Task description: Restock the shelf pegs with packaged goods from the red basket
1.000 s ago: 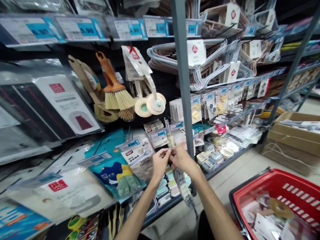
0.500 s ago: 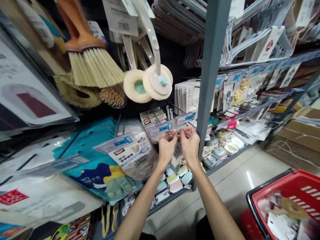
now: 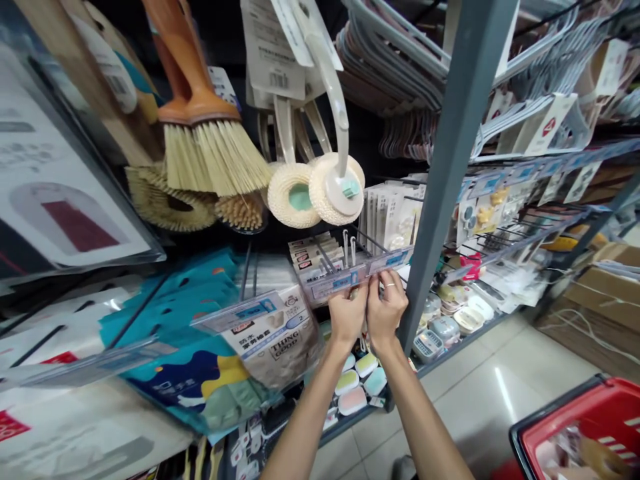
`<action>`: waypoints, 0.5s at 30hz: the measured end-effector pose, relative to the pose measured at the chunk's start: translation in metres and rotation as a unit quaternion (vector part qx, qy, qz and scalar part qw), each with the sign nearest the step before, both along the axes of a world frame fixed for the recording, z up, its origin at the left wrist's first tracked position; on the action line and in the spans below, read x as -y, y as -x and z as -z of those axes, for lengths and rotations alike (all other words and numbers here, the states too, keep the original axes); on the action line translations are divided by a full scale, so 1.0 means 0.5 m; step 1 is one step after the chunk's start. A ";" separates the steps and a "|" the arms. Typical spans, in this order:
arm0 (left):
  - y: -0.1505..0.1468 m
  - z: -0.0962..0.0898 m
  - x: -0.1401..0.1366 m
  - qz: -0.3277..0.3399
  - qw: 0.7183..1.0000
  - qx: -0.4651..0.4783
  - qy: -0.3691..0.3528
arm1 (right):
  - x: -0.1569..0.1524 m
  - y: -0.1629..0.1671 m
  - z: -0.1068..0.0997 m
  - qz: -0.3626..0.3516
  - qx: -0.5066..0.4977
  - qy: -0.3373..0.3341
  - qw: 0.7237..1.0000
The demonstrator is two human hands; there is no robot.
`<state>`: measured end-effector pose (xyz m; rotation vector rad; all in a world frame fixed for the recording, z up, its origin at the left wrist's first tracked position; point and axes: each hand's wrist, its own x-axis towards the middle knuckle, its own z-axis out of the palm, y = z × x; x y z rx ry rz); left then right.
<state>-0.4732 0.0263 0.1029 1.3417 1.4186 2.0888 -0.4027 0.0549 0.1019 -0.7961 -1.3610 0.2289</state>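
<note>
Price tags (image 3: 336,285) sat in clear, flat plastic holders at the front ends of thin metal hooks, left of the grey, straight-edged post (image 3: 445,180). Behind them stood packets (image 3: 393,213), thin and pale, in a tight row. Above hung a brush (image 3: 215,157) with a smooth orange handle and straight, straw-coloured bristles, and beside it scrubbers (image 3: 337,190) with round, cream, coarse-textured heads and mint centres. To the left lay glossy teal packs (image 3: 160,327) and a clear bag (image 3: 283,340) with crinkled beige contents. Low down: rounded, pastel boxes (image 3: 353,401). Lower right: red, slotted plastic basket (image 3: 555,427).

Pose: both forearms rose from the bottom edge and converged at the tags. Left hand (image 3: 349,317) had its back towards the camera, fingers bent away at the holder's lower edge. Right hand (image 3: 386,307) was just beside it, fingers curled inward, a thin ring (image 3: 389,285) on one. Grip: fingertips of both hands largely hidden; could not tell whether either grasped anything.
</note>
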 end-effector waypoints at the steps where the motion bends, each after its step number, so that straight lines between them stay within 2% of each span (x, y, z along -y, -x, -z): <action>1: -0.001 0.002 -0.002 0.004 1.000 -0.001 0.004 | -0.004 0.002 0.004 0.009 0.000 -0.012 1.000; 5: -0.004 0.003 -0.003 0.022 0.999 0.019 0.046 | -0.010 0.011 0.016 0.045 -0.031 -0.046 0.997; 7: -0.007 -0.001 -0.001 0.046 0.998 0.030 0.033 | -0.008 0.012 0.014 0.054 -0.051 -0.040 0.996; 11: -0.007 -0.004 -0.003 0.061 0.998 0.023 -0.005 | -0.012 0.011 0.003 0.032 -0.048 0.009 0.998; 15: 0.007 -0.003 -0.008 0.022 0.999 -0.006 0.039 | -0.035 0.018 0.006 -0.052 -0.078 0.100 0.991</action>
